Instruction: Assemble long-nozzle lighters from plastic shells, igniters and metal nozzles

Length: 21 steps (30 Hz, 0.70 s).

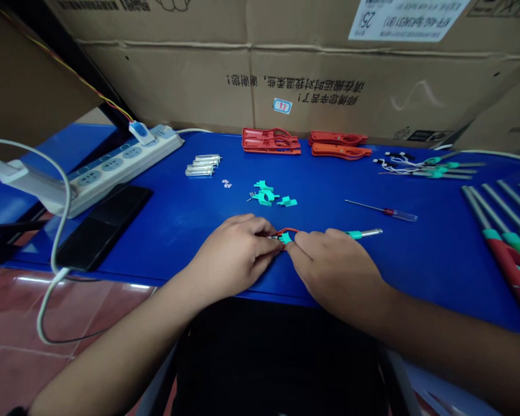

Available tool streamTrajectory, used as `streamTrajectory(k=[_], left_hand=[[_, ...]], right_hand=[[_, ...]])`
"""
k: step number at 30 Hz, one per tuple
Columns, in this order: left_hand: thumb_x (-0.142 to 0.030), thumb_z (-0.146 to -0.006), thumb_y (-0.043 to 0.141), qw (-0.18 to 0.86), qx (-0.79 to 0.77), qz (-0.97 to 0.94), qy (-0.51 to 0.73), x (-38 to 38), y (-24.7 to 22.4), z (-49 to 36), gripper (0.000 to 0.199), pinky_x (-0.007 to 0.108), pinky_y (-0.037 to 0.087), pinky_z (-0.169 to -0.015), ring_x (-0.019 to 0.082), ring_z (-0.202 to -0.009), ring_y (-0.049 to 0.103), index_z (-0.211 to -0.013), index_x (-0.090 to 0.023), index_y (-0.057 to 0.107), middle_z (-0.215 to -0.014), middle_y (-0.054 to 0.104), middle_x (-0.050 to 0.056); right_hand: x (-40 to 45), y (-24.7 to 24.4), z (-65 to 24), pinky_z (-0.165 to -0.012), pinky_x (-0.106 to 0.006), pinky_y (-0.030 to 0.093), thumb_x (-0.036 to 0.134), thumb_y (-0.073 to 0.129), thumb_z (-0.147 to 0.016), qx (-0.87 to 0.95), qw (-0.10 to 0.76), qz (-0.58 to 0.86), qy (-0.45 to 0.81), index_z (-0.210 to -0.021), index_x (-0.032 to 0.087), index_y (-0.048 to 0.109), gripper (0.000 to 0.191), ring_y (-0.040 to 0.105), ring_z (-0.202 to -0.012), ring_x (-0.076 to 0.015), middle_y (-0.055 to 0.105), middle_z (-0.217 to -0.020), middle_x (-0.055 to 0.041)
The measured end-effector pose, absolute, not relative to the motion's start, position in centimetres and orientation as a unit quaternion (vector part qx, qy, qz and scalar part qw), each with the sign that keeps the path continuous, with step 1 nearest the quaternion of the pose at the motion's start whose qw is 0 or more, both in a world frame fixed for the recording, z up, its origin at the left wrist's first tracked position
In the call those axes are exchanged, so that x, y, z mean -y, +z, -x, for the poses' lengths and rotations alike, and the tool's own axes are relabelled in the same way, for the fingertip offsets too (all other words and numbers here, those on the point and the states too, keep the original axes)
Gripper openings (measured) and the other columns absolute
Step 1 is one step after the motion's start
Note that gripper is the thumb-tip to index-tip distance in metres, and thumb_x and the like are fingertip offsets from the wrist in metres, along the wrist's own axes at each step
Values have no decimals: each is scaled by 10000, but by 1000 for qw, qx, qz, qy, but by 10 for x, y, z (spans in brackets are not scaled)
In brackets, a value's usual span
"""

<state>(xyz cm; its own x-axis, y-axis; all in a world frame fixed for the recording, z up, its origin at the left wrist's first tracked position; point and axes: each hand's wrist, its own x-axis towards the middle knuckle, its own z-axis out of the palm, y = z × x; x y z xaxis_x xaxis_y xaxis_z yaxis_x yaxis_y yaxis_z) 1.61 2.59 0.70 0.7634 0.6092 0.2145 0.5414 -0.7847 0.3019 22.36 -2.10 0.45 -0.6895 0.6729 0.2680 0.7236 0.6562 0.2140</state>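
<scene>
Both my hands meet over a partly assembled long-nosed lighter near the table's front edge. My left hand [238, 251] grips its handle end, thumb and fingers pinched together. My right hand [335, 263] is closed on the other end, and the metal nozzle [370, 233] sticks out to the right past it. Between my fingertips show a teal trigger [285, 237] and a bit of red handle shell [289, 230]; my hands hide the rest. Just beyond lie loose teal plastic parts [266, 197] with small springs beside them, and several tiny white pieces [227, 184].
Clear fuel tanks [203, 166], red handle shells [271, 141] and orange-red ones [340, 150] line the back. A screwdriver [394, 214], wired nozzles [446, 169] and lighters [511, 254] lie right. A power strip [125, 167] and phone [104, 225] lie left. Cardboard boxes [190, 86] stand behind.
</scene>
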Motion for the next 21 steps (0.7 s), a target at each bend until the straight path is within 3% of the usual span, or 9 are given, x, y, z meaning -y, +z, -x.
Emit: streamTrajectory(k=[7, 12, 21], left_hand=[[-256, -978, 558, 135, -292, -931, 171, -27, 6, -14, 172, 345, 512, -836, 189, -934, 666, -1051, -222, 711, -1023, 725, 32], [-305, -929, 643, 169, -366, -898, 176, -24, 5, -12, 191, 312, 502, -746, 190, -868, 655, -1081, -200, 593, -943, 710, 21], [-315, -949, 605, 185, -358, -902, 156, -25, 7, -11, 181, 313, 501, -781, 190, -903, 646, -1105, -223, 601, -981, 698, 21]], right_hand=[[21, -4, -230, -615, -361, 243, 125, 556, -897, 896, 111, 404, -148, -857, 174, 689, 147, 503, -621, -202, 608, -702, -33], [22, -6, -233, -616, -363, 237, 144, 557, -913, 898, 125, 391, -156, -898, 171, 704, 149, 494, -623, -205, 622, -711, -30], [21, -10, -228, -628, -349, 255, 120, 553, -906, 892, 109, 414, -146, -838, 177, 675, 152, 507, -609, -195, 593, -696, -23]])
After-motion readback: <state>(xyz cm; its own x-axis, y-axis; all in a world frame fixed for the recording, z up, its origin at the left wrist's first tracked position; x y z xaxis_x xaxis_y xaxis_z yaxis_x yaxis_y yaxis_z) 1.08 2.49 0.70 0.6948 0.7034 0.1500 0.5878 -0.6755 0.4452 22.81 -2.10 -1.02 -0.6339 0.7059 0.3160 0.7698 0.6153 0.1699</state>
